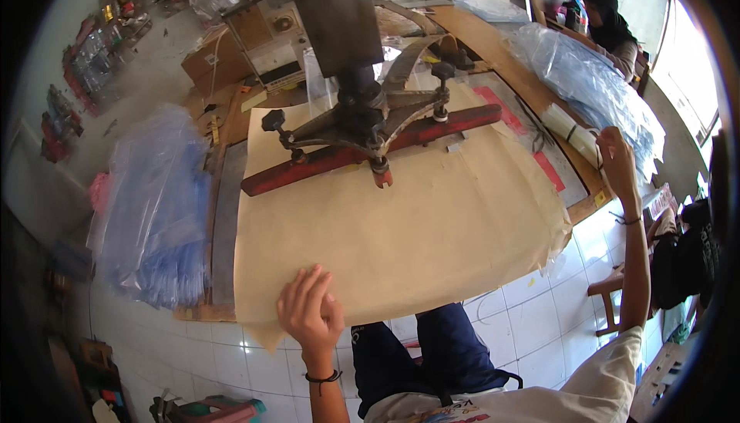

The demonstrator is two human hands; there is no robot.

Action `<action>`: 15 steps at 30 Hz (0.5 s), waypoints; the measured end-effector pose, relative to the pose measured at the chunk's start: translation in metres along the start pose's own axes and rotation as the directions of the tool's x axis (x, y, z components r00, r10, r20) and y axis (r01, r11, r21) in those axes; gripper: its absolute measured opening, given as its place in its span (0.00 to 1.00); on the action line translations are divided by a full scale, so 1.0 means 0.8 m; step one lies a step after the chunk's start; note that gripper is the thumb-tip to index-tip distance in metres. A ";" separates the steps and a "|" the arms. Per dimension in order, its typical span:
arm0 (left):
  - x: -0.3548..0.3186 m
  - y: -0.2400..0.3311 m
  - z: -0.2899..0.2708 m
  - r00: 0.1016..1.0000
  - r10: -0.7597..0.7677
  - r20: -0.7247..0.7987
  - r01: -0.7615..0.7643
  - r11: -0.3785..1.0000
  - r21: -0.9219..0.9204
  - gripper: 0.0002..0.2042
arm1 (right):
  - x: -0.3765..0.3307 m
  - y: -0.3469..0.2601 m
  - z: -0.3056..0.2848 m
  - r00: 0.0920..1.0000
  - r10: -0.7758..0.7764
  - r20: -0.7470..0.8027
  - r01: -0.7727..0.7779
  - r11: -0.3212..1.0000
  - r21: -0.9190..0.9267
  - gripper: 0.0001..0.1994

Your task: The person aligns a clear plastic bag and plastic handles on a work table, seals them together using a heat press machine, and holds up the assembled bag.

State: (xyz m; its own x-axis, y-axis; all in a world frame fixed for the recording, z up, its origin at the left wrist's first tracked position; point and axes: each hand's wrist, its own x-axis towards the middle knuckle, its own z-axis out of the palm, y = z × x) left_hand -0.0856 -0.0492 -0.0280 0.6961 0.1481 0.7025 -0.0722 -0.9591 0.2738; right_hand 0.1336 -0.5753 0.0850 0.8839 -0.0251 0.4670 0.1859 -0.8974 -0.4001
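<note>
Lying crosswise, red bar (370, 148) beyond hands (311, 313)

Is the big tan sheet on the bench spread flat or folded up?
Spread flat: the tan sheet covers the bench under the red press bar, and the left hand lies on its near edge.

Left hand (310, 313) flat on tan paper sheet (401, 230) beneath red press bar (370, 149); right hand (617, 157) reaching toward plastic bags (586, 84).
</note>
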 end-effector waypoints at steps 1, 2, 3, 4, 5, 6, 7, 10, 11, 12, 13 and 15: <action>0.000 0.001 -0.001 1.000 -0.015 0.004 0.015 1.000 -0.007 0.12 | 0.001 0.009 0.003 1.000 -0.019 -0.006 0.019 1.000 0.012 0.15; 0.000 0.003 -0.001 1.000 -0.022 -0.016 0.022 1.000 0.004 0.12 | 0.003 0.029 0.005 0.993 -0.058 -0.100 0.055 0.998 -0.033 0.13; 0.000 0.006 -0.001 1.000 -0.027 0.002 0.027 0.999 -0.022 0.12 | 0.005 0.043 0.007 0.976 -0.100 -0.194 0.086 0.993 -0.078 0.10; 0.000 0.010 -0.003 0.999 -0.033 0.026 0.034 0.999 -0.025 0.12 | 0.007 0.053 0.023 0.974 -0.114 -0.196 0.107 0.993 -0.045 0.10; 0.000 0.014 -0.005 0.999 -0.033 0.029 0.034 0.999 -0.010 0.11 | 0.009 0.060 0.040 0.951 -0.136 -0.278 0.191 0.965 0.181 0.09; 0.004 0.011 -0.002 0.999 -0.040 0.000 0.040 0.998 -0.043 0.11 | 0.006 0.048 0.018 0.914 -0.154 -0.376 0.286 0.901 0.327 0.08; 0.004 0.014 -0.009 0.999 -0.035 0.028 0.036 0.998 -0.044 0.11 | 0.004 0.034 0.027 0.913 -0.162 -0.376 0.303 0.884 0.356 0.08; 0.020 0.017 -0.024 1.000 0.002 0.017 -0.001 0.999 -0.034 0.10 | -0.015 -0.030 0.006 0.951 -0.196 -0.239 0.209 0.978 0.030 0.07; 0.027 0.015 -0.030 0.996 0.015 0.083 -0.006 0.994 -0.112 0.09 | -0.023 -0.054 -0.004 0.931 -0.290 -0.220 0.311 0.948 0.067 0.07; 0.034 0.015 -0.034 0.988 0.035 0.148 -0.006 0.981 -0.192 0.08 | -0.029 -0.069 -0.008 0.901 -0.382 -0.204 0.408 0.907 0.102 0.07; 0.046 0.018 -0.039 0.991 0.030 0.133 -0.004 0.982 -0.188 0.08 | -0.032 -0.073 -0.008 0.911 -0.397 -0.114 0.413 0.867 0.278 0.09; 0.075 0.029 -0.045 0.924 0.151 0.351 0.023 0.895 -0.445 0.09 | -0.038 -0.106 -0.001 0.874 -0.486 -0.007 0.464 0.829 0.311 0.08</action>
State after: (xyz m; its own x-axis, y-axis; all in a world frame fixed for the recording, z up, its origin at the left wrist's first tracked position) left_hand -0.0712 -0.0535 0.0445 0.8833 -0.0928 0.4596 -0.3666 -0.7477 0.5537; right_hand 0.0909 -0.4989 0.1051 0.6787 0.4115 0.6082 0.6981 -0.6186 -0.3605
